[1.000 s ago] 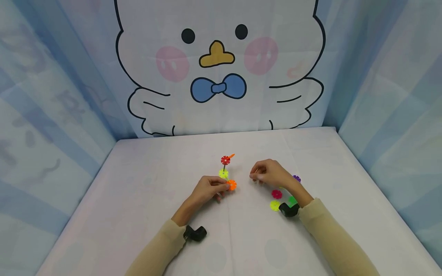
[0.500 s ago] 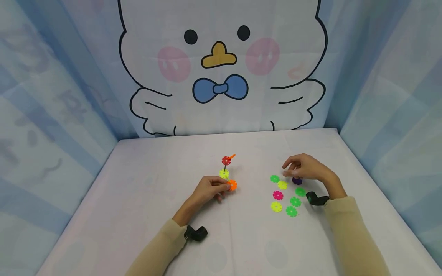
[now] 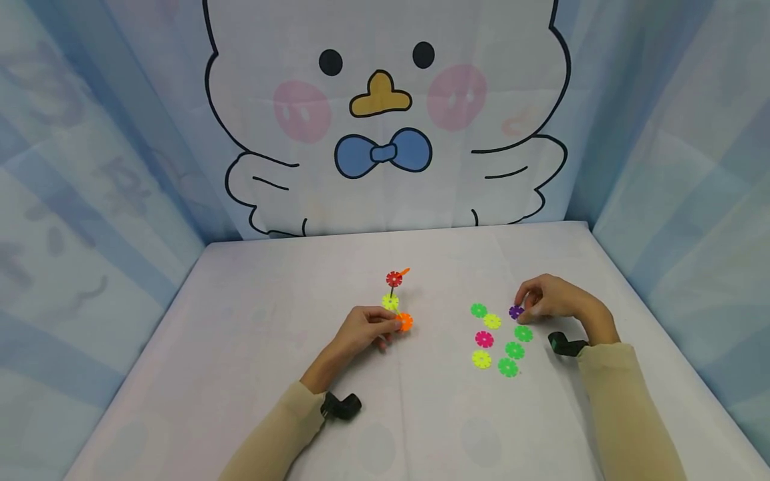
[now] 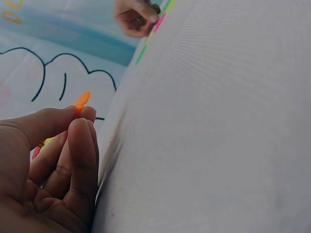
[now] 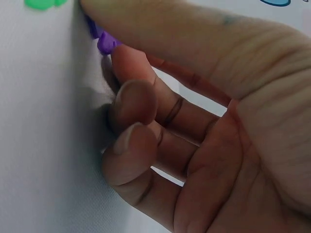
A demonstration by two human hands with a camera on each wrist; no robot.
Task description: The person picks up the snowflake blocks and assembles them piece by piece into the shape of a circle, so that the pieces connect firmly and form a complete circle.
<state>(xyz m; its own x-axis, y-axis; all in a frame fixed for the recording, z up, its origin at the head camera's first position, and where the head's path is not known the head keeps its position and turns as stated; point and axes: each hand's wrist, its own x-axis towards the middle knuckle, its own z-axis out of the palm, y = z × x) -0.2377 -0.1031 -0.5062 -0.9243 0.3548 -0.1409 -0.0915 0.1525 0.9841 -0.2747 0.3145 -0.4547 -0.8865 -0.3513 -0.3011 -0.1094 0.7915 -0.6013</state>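
My left hand [image 3: 363, 329] pinches an orange snowflake disc [image 3: 406, 321] between thumb and fingertips; its edge [image 4: 83, 101] sticks up in the left wrist view. Joined to that disc, a chain runs away from me: a yellow snowflake disc [image 3: 390, 302], a dark thin edge-on piece, a red snowflake disc [image 3: 394, 279] and an orange edge-on piece [image 3: 406, 271] at the far end. At the right, my right hand [image 3: 552, 298] has thumb and index finger at a purple snowflake disc [image 3: 515, 312], pinching it close to the table. The purple piece [image 5: 106, 43] is partly hidden by the thumb in the right wrist view.
Loose snowflake discs lie flat left of and below my right hand: several green ones [image 3: 508, 367], two yellow ones [image 3: 481, 359] and a pink one [image 3: 484, 339]. A white cloth covers the table [image 3: 289, 280]. Printed curtains [image 3: 680, 200] enclose the back and sides.
My right hand has moved right from near the chain, over the loose discs, then lowered onto the purple disc and taken hold of it. The left hand keeps its place on the orange disc.
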